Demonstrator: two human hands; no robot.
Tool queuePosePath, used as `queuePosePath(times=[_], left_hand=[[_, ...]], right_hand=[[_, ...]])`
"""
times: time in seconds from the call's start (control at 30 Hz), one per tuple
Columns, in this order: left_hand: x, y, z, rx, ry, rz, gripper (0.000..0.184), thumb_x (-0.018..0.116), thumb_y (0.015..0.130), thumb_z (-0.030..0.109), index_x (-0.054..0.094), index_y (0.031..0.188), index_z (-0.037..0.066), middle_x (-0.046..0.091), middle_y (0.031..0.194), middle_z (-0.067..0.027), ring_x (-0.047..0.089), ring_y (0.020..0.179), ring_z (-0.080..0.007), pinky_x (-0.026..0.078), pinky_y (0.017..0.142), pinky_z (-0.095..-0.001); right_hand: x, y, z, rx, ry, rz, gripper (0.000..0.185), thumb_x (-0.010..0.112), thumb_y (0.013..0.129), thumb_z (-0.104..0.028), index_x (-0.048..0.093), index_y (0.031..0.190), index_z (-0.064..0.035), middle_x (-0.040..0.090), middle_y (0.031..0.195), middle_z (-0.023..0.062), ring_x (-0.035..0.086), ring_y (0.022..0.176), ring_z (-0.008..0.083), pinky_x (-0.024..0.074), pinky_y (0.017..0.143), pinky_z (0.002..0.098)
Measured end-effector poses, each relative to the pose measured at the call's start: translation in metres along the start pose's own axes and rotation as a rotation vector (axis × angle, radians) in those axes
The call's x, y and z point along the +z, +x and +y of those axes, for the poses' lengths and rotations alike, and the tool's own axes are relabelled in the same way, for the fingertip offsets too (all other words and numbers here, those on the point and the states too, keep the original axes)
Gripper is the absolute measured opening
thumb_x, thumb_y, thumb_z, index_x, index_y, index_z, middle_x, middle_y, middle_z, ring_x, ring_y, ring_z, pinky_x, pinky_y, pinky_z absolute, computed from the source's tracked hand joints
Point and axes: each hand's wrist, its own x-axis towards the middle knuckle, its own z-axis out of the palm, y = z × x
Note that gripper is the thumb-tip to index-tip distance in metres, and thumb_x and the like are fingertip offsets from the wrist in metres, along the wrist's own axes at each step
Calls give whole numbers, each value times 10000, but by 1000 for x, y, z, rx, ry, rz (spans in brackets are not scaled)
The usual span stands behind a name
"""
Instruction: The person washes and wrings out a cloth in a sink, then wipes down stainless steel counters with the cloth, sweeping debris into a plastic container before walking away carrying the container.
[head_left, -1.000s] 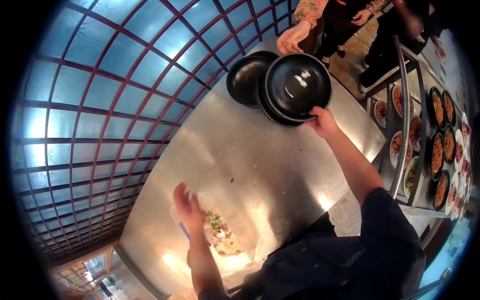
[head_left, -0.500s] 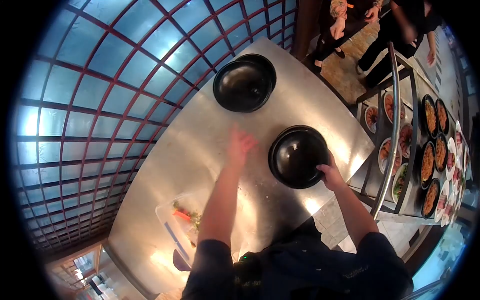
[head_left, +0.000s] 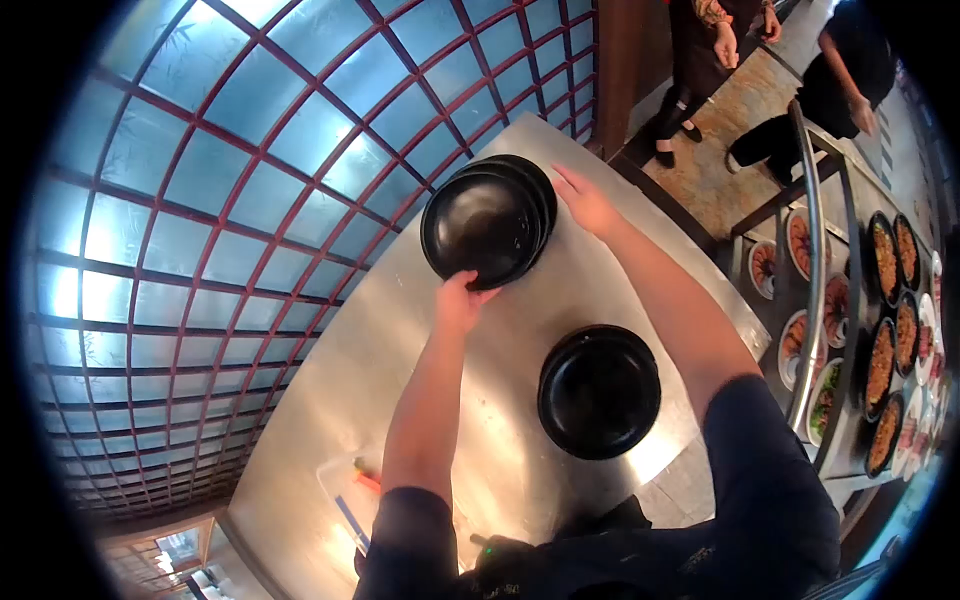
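Observation:
Two groups of shiny black round bowls are on the metal table. At the far one, my left hand (head_left: pixel 463 303) grips the near rim of the top bowl (head_left: pixel 478 232), thumb over the edge. That bowl sits offset to the left over the other black bowls (head_left: pixel 541 195) under it. Just right of this stack is my right hand (head_left: pixel 590 203), its fingers stretched out and nothing held; whether its fingertips touch a rim I cannot tell. Nearer to me stands a second stack of black bowls (head_left: pixel 600 392), with neither hand on it.
A clear tray (head_left: pixel 335 480) with orange and green scraps lies near my left forearm. On the right, a metal-railed cart (head_left: pixel 812 290) carries several plates and bowls of food. A lattice screen (head_left: pixel 230 200) borders the table's left. Two people stand beyond the far right edge.
My right hand has let go of the near bowl and reached forward to the far stack. My left hand has moved forward from mid-table and taken hold of the far top bowl's rim.

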Motion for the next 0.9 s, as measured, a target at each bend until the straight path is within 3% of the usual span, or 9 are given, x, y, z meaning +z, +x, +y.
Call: queuePosePath(times=[0.1,0.13,0.23,0.33,0.4,0.57,0.63,0.77,0.9], left_hand=[[11,1,19,72,99,-20,420,502,888,71,440,1261,-114,549,1254,-249,593,1110,-413,532,959,-557],[15,12,26,61,144,12,416,517,892,88,455,1255,-104,558,1253,-228,594,1116,-393,521,966,-551],[59,19,57,276,595,239,446,603,904,181,504,1297,-6,564,1306,-158,554,1201,-298,455,1010,-493],[42,66,65,470,751,178,551,674,887,262,482,1350,32,582,1310,-133,546,1205,-250,404,1024,-358],[50,67,57,501,600,239,543,617,931,378,499,1362,70,583,1319,-125,527,1235,-252,404,1040,-377],[47,55,66,169,-6,-75,598,396,1011,549,478,1391,95,562,1358,-103,500,1284,-270,380,1092,-415],[29,80,53,126,-191,-172,607,326,1027,559,468,1393,96,549,1376,-95,495,1293,-274,378,1100,-417],[37,100,39,325,-88,-90,573,338,1034,528,458,1389,94,555,1354,-98,528,1234,-257,403,1068,-411],[51,66,49,305,121,130,609,406,1009,543,443,1419,94,553,1351,-94,533,1225,-252,415,1046,-437]], right_hand=[[41,54,19,346,405,25,617,422,1017,-506,446,1460,-77,457,1490,139,425,1367,268,291,1144,361],[49,65,43,176,284,2,601,403,1014,-529,493,1422,-97,469,1475,112,447,1341,253,337,1120,400],[15,63,7,755,567,-264,564,436,1002,-523,527,1380,-115,504,1430,87,461,1308,217,385,1080,442],[13,76,37,612,511,-241,556,464,988,-520,522,1377,-127,508,1422,62,463,1289,199,411,1029,462],[19,78,37,466,624,-156,580,470,984,-524,505,1402,-123,496,1441,62,454,1299,212,399,1036,447],[41,61,-27,496,512,93,537,454,1019,-431,570,1324,-5,593,1310,135,540,1195,227,379,1028,323],[56,71,8,394,500,62,552,454,1021,-436,551,1344,1,584,1330,132,518,1228,234,369,1043,338],[64,89,44,442,827,-7,718,531,962,-544,452,1424,0,576,1368,103,538,1231,256,357,1085,337],[41,87,44,601,730,35,683,550,956,-528,465,1422,-36,545,1403,102,525,1256,273,356,1098,358]])
